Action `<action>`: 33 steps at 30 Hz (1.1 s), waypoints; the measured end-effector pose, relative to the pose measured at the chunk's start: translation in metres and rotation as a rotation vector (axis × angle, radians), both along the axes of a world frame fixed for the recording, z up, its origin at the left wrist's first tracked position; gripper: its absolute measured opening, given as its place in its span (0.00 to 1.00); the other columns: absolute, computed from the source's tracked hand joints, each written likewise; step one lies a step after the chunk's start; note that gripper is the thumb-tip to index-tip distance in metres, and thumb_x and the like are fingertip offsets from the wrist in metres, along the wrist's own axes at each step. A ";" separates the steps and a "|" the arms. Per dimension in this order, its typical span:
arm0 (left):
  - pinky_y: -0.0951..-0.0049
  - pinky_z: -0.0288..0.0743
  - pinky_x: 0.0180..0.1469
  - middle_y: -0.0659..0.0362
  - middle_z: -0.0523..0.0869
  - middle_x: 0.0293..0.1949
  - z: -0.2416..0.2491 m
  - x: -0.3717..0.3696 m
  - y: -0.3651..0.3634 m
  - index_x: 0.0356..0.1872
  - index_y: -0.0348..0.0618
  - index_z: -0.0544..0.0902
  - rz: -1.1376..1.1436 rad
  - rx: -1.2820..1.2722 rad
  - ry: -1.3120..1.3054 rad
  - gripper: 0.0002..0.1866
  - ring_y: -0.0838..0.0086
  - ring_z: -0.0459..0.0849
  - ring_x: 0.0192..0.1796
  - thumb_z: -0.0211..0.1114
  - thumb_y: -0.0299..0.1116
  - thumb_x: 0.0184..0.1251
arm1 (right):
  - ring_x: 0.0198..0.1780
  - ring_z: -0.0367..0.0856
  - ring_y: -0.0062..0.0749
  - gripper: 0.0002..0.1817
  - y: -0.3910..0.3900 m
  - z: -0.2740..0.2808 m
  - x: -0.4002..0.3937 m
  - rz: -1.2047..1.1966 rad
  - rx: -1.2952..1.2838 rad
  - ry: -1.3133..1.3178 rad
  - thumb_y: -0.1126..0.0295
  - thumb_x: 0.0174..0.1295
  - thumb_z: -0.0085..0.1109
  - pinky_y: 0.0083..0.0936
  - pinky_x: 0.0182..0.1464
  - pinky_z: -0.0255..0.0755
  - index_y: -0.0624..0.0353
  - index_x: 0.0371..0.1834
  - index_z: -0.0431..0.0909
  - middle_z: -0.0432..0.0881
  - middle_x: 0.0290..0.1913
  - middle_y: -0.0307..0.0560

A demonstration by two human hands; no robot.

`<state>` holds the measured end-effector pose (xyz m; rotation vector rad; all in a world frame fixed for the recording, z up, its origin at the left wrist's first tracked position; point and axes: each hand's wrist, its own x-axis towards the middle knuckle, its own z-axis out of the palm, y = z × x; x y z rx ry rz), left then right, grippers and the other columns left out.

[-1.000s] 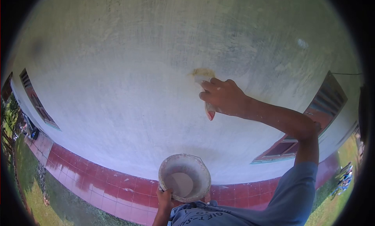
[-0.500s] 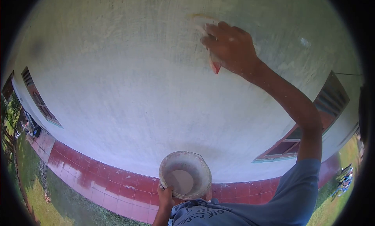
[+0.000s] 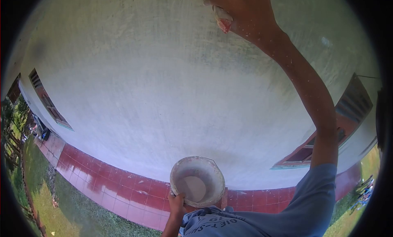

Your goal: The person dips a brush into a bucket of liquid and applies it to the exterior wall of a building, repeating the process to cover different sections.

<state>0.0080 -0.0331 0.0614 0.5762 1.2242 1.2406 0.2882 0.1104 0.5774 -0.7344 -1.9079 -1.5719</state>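
High on the pale wall point(image 3: 155, 85), my right hand point(image 3: 245, 12) is closed around a brush point(image 3: 224, 24), whose whitish body and red, worn end show below the fingers. The brush's far end is hidden by the hand and the frame's top edge. My left hand point(image 3: 176, 203) grips the rim of a round, paint-stained bucket point(image 3: 212, 175) at the bottom centre, in front of my body. Pale liquid lies in the bottom of the bucket.
A louvred window point(image 3: 49, 102) is at the left and another point(image 3: 303, 153) at the right, behind my right arm. Red tiles point(image 3: 118, 188) run along the wall's foot, with grass point(image 3: 49, 208) beyond them at the lower left.
My right hand has moved up the wall with the brush, partly past the top edge. The bucket and my left hand appear slightly further right.
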 end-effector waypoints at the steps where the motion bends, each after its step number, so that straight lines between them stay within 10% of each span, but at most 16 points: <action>1: 0.70 0.81 0.37 0.54 0.84 0.43 -0.003 0.000 0.000 0.58 0.34 0.77 0.005 0.004 -0.015 0.27 0.68 0.86 0.38 0.58 0.14 0.51 | 0.42 0.81 0.36 0.15 0.008 -0.011 0.003 0.004 -0.002 0.007 0.69 0.41 0.75 0.31 0.36 0.81 0.54 0.35 0.84 0.80 0.40 0.40; 5: 0.71 0.81 0.37 0.54 0.84 0.43 0.001 -0.001 0.000 0.58 0.33 0.77 0.006 -0.022 -0.016 0.27 0.68 0.86 0.38 0.59 0.14 0.52 | 0.49 0.84 0.23 0.10 0.068 -0.123 0.009 -0.281 -0.043 -0.261 0.76 0.50 0.72 0.19 0.38 0.83 0.50 0.35 0.88 0.87 0.50 0.35; 8: 0.70 0.81 0.36 0.53 0.84 0.43 0.004 0.001 0.006 0.58 0.34 0.77 0.007 -0.006 -0.038 0.27 0.68 0.86 0.37 0.59 0.14 0.52 | 0.40 0.88 0.33 0.02 0.054 -0.148 -0.015 -0.137 -0.342 -0.307 0.72 0.56 0.70 0.30 0.38 0.83 0.53 0.32 0.88 0.88 0.34 0.44; 11: 0.70 0.82 0.35 0.53 0.84 0.43 0.004 -0.007 0.003 0.57 0.34 0.77 -0.003 -0.020 -0.009 0.27 0.68 0.86 0.37 0.59 0.14 0.51 | 0.40 0.88 0.36 0.04 0.035 -0.101 -0.028 0.119 -1.249 0.442 0.71 0.58 0.69 0.36 0.47 0.81 0.55 0.36 0.87 0.89 0.35 0.43; 17: 0.69 0.82 0.35 0.53 0.85 0.43 -0.008 -0.002 0.009 0.57 0.33 0.77 0.025 -0.029 0.016 0.26 0.67 0.87 0.38 0.59 0.14 0.52 | 0.44 0.86 0.31 0.07 0.043 -0.007 0.016 0.064 -0.321 0.262 0.68 0.59 0.73 0.29 0.43 0.83 0.54 0.38 0.87 0.88 0.42 0.40; 19: 0.69 0.82 0.35 0.53 0.85 0.43 0.000 0.000 0.006 0.57 0.33 0.77 0.060 0.018 -0.004 0.26 0.68 0.87 0.38 0.59 0.15 0.52 | 0.46 0.80 0.34 0.17 0.027 0.004 0.016 0.009 0.090 0.058 0.68 0.40 0.76 0.29 0.40 0.81 0.54 0.36 0.85 0.81 0.42 0.39; 23: 0.70 0.81 0.33 0.54 0.85 0.42 0.000 -0.007 0.012 0.56 0.34 0.77 0.048 0.011 0.008 0.26 0.68 0.87 0.37 0.59 0.14 0.51 | 0.48 0.85 0.30 0.09 0.077 -0.066 0.008 -0.208 -0.326 0.030 0.68 0.54 0.76 0.26 0.41 0.84 0.55 0.37 0.87 0.85 0.47 0.39; 25: 0.71 0.79 0.29 0.55 0.84 0.41 0.008 -0.012 0.012 0.56 0.34 0.77 -0.002 -0.016 0.006 0.27 0.68 0.86 0.35 0.59 0.14 0.49 | 0.38 0.88 0.33 0.04 0.084 -0.131 0.000 -0.177 -0.110 -0.298 0.71 0.51 0.73 0.30 0.40 0.84 0.53 0.31 0.88 0.84 0.30 0.44; 27: 0.72 0.78 0.28 0.55 0.84 0.40 0.008 -0.017 0.012 0.55 0.34 0.77 -0.012 -0.005 -0.006 0.27 0.68 0.86 0.35 0.59 0.14 0.49 | 0.42 0.88 0.35 0.05 0.054 -0.146 -0.024 -0.030 -0.606 -0.137 0.70 0.54 0.73 0.32 0.42 0.85 0.53 0.34 0.88 0.86 0.34 0.46; 30: 0.70 0.79 0.36 0.53 0.84 0.44 0.008 -0.016 0.013 0.57 0.32 0.77 -0.022 -0.010 0.009 0.27 0.66 0.86 0.40 0.59 0.14 0.51 | 0.45 0.87 0.32 0.06 0.040 -0.079 -0.021 0.117 -1.254 0.540 0.71 0.58 0.70 0.27 0.42 0.85 0.56 0.38 0.88 0.89 0.44 0.43; 33: 0.68 0.81 0.45 0.51 0.85 0.48 0.011 -0.022 0.013 0.59 0.30 0.77 -0.037 -0.026 0.049 0.27 0.64 0.86 0.46 0.59 0.14 0.53 | 0.45 0.87 0.33 0.08 0.060 0.004 0.011 0.046 -0.851 0.500 0.67 0.58 0.71 0.29 0.44 0.84 0.58 0.36 0.87 0.89 0.43 0.41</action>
